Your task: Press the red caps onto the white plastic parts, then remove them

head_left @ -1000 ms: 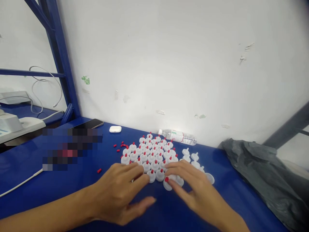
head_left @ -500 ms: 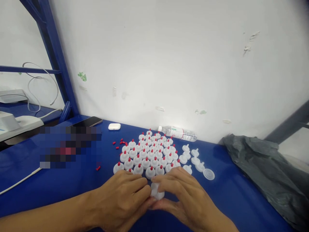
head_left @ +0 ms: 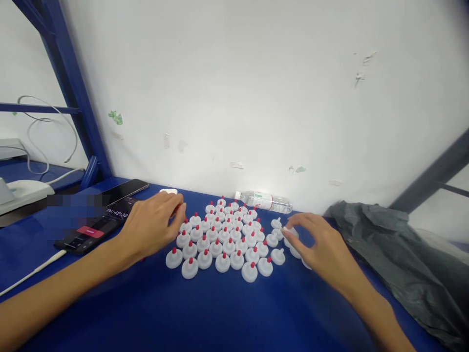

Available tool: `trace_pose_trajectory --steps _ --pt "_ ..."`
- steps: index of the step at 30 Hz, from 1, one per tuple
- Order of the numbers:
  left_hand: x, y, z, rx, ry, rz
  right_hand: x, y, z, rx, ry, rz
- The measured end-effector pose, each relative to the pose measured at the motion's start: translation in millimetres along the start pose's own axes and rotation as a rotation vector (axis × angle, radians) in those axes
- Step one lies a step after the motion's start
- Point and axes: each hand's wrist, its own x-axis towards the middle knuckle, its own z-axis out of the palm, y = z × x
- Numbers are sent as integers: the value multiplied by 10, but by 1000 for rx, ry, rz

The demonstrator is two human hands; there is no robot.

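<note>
Several white round spouted caps (head_left: 223,262) with red tips stand close together on the blue tabletop (head_left: 220,313). To their right lie white spouted caps without red tips (head_left: 278,256). My right hand (head_left: 322,244) is over these, thumb and forefinger pinched round the spout of one white cap (head_left: 291,236); its palm and fingers cover part of the others. My left hand (head_left: 154,222) is at the left edge of the group, its fingers curled downward and together. What those fingers hold, if anything, is hidden, as are most of the loose red tips there.
A clear water bottle (head_left: 264,200) lies along the wall behind the caps. Left are a phone with a lit timer (head_left: 98,227), another dark phone (head_left: 128,189), a white earbud case (head_left: 169,191) and a white cable (head_left: 34,274). A dark grey plastic bag (head_left: 395,264) lies right.
My hands have parted from a white cap they held together at the front; a red-tipped cap now stands there. The left moved left and back, the right moved right to the untipped caps.
</note>
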Motion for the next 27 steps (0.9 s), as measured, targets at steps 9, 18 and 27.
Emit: trace_pose_trajectory --steps 9,18,27 --pt "-19 -179 242 142 -350 -60 -24 174 87 -191 -262 5" --pt "-23 -89 164 140 -404 -94 -24 91 44 -123 -308 15" --pt "5 11 -72 -13 -361 137 -40 100 50 -122 -305 -2"
